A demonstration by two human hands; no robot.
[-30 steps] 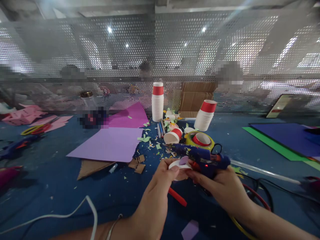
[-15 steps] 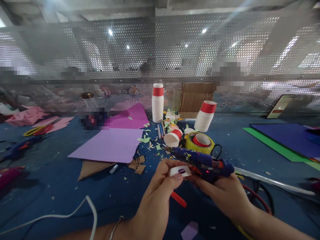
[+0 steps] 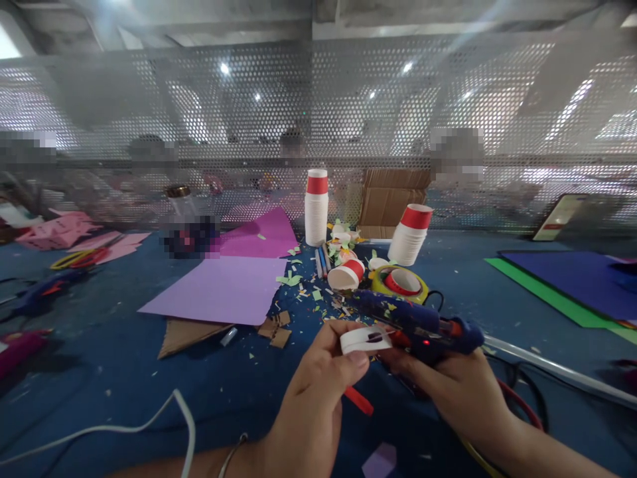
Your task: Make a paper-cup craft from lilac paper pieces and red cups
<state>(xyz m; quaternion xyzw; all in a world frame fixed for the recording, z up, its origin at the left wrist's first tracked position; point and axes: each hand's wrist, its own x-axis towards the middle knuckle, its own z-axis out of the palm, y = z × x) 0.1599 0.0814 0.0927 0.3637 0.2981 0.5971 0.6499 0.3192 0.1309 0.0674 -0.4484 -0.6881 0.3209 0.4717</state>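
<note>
Between thumb and fingers, my left hand (image 3: 318, 388) grips a small white piece (image 3: 365, 339) with a dark purple mark on it. My right hand (image 3: 462, 385) is wrapped round a dark blue glue gun (image 3: 418, 322), whose nozzle points left above the white piece. A small red light glows on the gun's side. Some right fingers reach close to the white piece; whether they touch it is unclear. Below my left hand a red strip (image 3: 359, 401) shows.
Stacked paper cups (image 3: 316, 216), a tilted stack (image 3: 409, 239) and yellow tape (image 3: 423, 292) stand beyond my hands, among paper scraps. Lilac paper (image 3: 219, 289) lies left, a clear glue stick (image 3: 562, 370) right. A white cable (image 3: 184, 408) curves at the lower left.
The glue gun and my right hand have shifted slightly right and down. The white piece in my left hand has turned, showing more of its side.
</note>
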